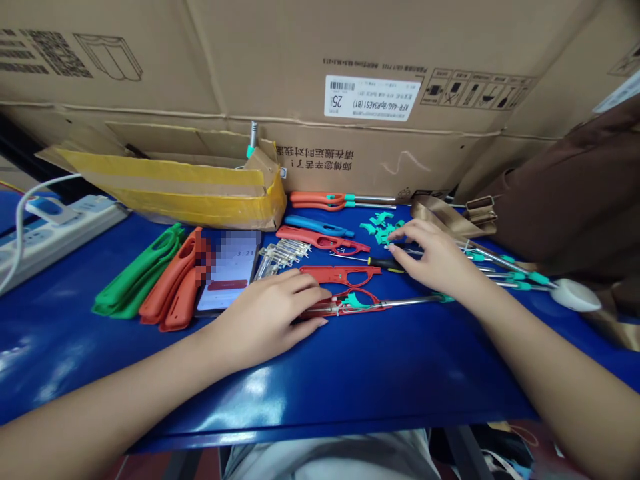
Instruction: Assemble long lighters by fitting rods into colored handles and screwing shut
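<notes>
My left hand (273, 313) lies on the blue table (350, 373), fingers stretched flat over the handle end of a red gripper tool with a metal rod (380, 305). My right hand (433, 257) reaches across to a small heap of teal plastic parts (379, 227), its fingertips curled together on them; what they pinch is too small to make out. A red handle shell (337, 273) and a black-and-yellow screwdriver (383, 263) lie between the hands.
Stacks of green (140, 273) and orange handle shells (177, 280) lie left, beside a phone (230, 273). A yellow-taped box (190, 187), a power strip (60, 223), more assembled tools (340, 200) and large cartons (320, 80) line the back. Metal rods (505, 270) lie right.
</notes>
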Tool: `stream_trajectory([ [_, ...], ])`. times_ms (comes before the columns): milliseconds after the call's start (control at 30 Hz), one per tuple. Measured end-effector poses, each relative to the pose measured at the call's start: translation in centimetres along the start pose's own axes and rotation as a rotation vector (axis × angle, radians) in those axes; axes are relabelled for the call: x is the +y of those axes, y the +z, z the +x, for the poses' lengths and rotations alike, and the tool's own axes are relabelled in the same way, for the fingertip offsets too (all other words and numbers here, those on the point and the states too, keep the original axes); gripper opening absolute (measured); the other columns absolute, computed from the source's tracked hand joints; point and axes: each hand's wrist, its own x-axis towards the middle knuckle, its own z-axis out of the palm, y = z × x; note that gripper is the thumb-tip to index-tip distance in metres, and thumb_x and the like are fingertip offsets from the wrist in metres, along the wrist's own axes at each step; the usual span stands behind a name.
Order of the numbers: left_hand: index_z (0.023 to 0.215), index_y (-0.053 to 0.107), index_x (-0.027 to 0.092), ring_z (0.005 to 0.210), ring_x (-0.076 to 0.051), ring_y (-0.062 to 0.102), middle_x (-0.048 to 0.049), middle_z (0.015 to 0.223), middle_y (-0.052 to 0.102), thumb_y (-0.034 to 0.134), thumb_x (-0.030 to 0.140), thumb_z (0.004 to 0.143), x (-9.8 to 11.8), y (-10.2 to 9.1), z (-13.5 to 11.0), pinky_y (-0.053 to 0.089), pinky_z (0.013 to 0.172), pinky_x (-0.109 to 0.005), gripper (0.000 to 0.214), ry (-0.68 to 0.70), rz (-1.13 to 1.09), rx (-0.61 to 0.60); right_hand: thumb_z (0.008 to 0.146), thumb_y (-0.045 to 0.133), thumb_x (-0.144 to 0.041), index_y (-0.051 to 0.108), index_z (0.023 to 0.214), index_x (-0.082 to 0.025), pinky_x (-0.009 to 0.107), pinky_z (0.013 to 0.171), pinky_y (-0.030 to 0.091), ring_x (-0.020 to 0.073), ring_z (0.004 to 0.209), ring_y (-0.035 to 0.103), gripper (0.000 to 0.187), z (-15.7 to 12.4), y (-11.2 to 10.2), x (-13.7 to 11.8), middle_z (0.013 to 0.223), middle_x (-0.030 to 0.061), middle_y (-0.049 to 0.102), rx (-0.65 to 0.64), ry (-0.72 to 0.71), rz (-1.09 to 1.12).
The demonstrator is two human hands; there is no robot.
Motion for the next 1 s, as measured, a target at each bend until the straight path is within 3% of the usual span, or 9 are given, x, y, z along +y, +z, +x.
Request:
stream_trajectory([
  [167,0.119,0.07,0.021,0.101,-0.024,0.069,-0.005,0.109,0.074,0.055,0.031,0.103,0.0,-0.5,0.3,0.056,0.089,-0.04,0.023,-0.016,-0.043,0.037,0.09,0.062,-0.022,0.066,0.091,-0.022,0.047,0.086,0.052,0.0263,0.089,0.063,0.004,0.2,-1.0,-0.4,0.093,0.0075,0.066,0.0,-0.052,0.046],
  [367,0.115,0.072,0.023,0.101,-0.023,0.069,-0.0045,0.109,0.075,0.059,0.029,0.102,-0.3,-0.5,0.6,0.056,0.089,-0.038,0.019,-0.043,-0.126,0.042,0.094,0.065,-0.024,0.072,0.106,-0.026,0.048,0.094,0.045,0.0278,0.109,0.058,0.014,-0.3,-0.9,-1.9,0.115,0.0092,0.063,-0.292,-0.289,0.046],
  [533,0.115,0.072,0.021,0.102,-0.023,0.066,-0.0065,0.109,0.073,0.06,0.029,0.101,-0.4,0.2,0.6,0.055,0.092,-0.039,0.02,-0.043,-0.137,0.118,0.1,0.061,-0.026,0.071,0.096,-0.024,0.047,0.095,0.043,0.0277,0.111,0.058,0.011,-0.7,-0.1,-2.6,0.116,0.0091,0.064,-0.327,-0.297,0.038],
  [633,0.122,0.069,0.019,0.113,-0.025,0.062,-0.0097,0.12,0.07,0.06,0.024,0.101,-0.6,0.1,0.6,0.052,0.099,-0.043,0.024,0.002,-0.047,0.254,0.102,0.056,-0.024,0.064,0.099,-0.022,0.044,0.093,0.045,0.0247,0.104,0.061,0.009,-0.6,-0.3,-3.2,0.109,0.0086,0.067,-0.267,-0.243,0.164],
  [767,0.137,0.061,0.022,0.125,-0.029,0.058,-0.012,0.137,0.064,0.06,0.023,0.101,-1.0,-0.4,0.6,0.049,0.106,-0.05,0.036,0.036,0.113,0.338,0.101,0.056,-0.03,0.061,0.097,-0.022,0.033,0.076,0.052,0.0191,0.083,0.064,0.01,-0.7,-0.5,-4.2,0.093,0.005,0.068,-0.153,-0.01,0.479],
  [900,0.133,0.063,0.02,0.117,-0.028,0.064,-0.0111,0.127,0.07,0.062,0.028,0.101,-1.5,-0.3,0.4,0.053,0.1,-0.047,0.033,0.084,0.151,0.306,0.097,0.062,-0.038,0.063,0.096,-0.022,0.031,0.071,0.059,0.0171,0.076,0.068,0.016,-0.8,-0.4,-5.0,0.091,0.0037,0.069,-0.181,0.229,0.799],
  [1000,0.128,0.065,0.014,0.106,-0.025,0.069,-0.0118,0.117,0.074,0.061,0.027,0.102,-1.6,-0.1,0.4,0.057,0.096,-0.042,0.03,0.122,0.119,0.307,0.098,0.06,-0.036,0.064,0.114,-0.022,0.031,0.074,0.061,0.0189,0.088,0.072,0.022,-1.0,-0.5,-5.1,0.106,0.0077,0.071,-0.243,0.231,0.821],
])
